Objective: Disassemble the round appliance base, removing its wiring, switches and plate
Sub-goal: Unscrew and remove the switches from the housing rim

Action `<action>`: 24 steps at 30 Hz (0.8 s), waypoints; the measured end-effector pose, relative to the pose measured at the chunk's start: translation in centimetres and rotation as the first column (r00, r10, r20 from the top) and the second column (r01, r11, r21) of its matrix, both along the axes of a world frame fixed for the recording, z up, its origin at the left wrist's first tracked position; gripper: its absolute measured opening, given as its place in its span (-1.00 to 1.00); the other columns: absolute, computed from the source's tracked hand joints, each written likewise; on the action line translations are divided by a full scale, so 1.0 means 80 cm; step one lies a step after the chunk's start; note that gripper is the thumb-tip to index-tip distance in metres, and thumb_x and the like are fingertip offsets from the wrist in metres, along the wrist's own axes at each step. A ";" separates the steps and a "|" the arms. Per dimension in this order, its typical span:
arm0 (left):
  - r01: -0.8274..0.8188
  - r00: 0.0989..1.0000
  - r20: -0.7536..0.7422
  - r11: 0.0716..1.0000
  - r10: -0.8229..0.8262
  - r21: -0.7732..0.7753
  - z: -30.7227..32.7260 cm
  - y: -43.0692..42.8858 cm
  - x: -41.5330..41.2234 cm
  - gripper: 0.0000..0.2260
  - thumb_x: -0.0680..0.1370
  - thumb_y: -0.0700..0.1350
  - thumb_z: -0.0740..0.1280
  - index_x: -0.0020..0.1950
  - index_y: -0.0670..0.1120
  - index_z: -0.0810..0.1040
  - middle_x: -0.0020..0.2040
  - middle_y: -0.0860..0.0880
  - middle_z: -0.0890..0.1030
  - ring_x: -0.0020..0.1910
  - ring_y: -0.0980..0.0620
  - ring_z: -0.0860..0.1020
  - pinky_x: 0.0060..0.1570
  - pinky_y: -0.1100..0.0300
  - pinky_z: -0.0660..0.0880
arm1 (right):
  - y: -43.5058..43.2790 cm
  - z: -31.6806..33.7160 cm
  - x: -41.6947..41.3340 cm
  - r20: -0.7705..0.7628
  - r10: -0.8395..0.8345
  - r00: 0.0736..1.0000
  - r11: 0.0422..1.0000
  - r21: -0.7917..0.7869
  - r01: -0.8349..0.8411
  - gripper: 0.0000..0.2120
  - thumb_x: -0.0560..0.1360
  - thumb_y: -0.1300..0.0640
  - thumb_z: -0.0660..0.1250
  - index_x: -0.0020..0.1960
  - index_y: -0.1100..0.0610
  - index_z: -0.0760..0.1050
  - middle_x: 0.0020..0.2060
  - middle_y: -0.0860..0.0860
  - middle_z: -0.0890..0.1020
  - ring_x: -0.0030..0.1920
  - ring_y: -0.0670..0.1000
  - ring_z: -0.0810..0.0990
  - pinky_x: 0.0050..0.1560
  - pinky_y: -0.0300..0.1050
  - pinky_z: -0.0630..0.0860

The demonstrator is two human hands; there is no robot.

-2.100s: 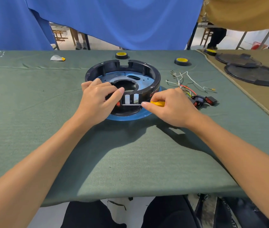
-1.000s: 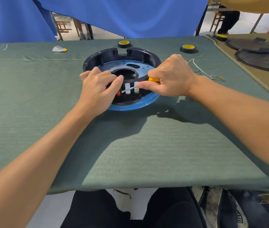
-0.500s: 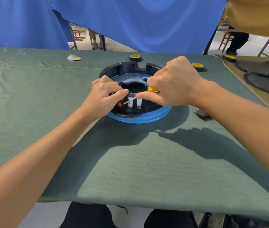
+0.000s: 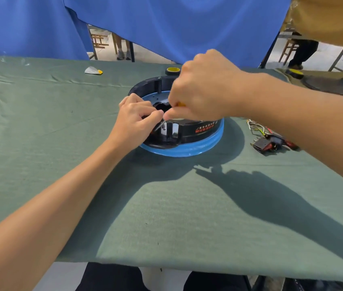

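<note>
Screwdriver (image 4: 160, 125) angle is the big change here. A couple of seconds back the shaft lies almost flat, poking in from the right side of the round base (image 4: 200, 131). Now the right hand (image 4: 204, 89) is up over the middle of the base, and the tip slants steeply down at the near-left wall. The right hand's fingers are wrapped tight round the yellow handle, with only a sliver of it peeking out.

The left hand (image 4: 137, 120) hasn't really budged. It's parked on that same near-left wall with its fingers curled over the rim, thumb out toward the tip, holding the base steady. Whether it's also pinching some small part down there, I can't tell.

The base itself sits in the same spot on the green cloth (image 4: 166, 206). The wiring and switches (image 4: 271, 141) are already out, lying in a heap well to the right of it. The plate (image 4: 156, 98) is still inside.

My read: they've gone from prying sideways to coming in from above, so probably a screw or clip on that wall is what's left before the plate lifts.
</note>
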State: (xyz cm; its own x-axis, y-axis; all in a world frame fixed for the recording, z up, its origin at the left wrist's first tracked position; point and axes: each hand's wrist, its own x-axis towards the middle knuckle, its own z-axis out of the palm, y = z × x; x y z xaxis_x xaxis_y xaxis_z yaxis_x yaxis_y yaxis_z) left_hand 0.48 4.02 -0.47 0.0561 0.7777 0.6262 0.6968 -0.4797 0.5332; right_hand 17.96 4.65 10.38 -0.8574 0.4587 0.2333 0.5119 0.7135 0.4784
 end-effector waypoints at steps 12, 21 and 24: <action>0.053 0.948 -0.309 0.997 -0.070 -0.062 0.010 -0.002 -0.014 -0.58 0.59 0.10 0.06 -0.33 -0.13 0.43 -0.29 -0.01 0.46 -0.14 0.03 0.33 0.08 0.20 0.10 | -0.050 -0.050 0.018 -0.080 -0.238 0.968 0.965 0.098 0.245 -0.58 0.53 -0.24 0.24 -0.30 0.05 0.31 -0.50 0.05 0.41 -0.46 0.10 0.31 -0.41 -0.23 -0.03; -0.118 0.838 -0.545 0.972 -0.012 -0.203 0.043 -0.020 -0.003 -0.57 0.63 0.15 0.02 -0.33 -0.01 0.42 -0.42 0.04 0.43 -0.25 0.07 0.42 0.01 0.10 0.15 | -0.058 -0.114 0.051 -0.465 -0.498 0.732 0.866 -0.222 0.448 -0.50 0.49 -0.41 0.03 -0.30 0.00 0.30 -0.33 0.10 0.58 -0.19 0.23 0.61 -0.26 -0.06 0.35; -0.172 0.796 -0.604 0.973 0.046 -0.153 0.040 -0.029 0.015 -0.57 0.63 0.14 0.02 -0.32 -0.04 0.40 -0.40 0.05 0.45 -0.33 0.08 0.41 -0.08 0.07 0.20 | -0.065 -0.126 0.060 -0.492 -0.535 0.687 0.835 -0.182 0.520 -0.48 0.51 -0.38 0.07 -0.22 0.03 0.50 -0.25 0.17 0.62 -0.16 0.27 0.61 -0.26 -0.04 0.29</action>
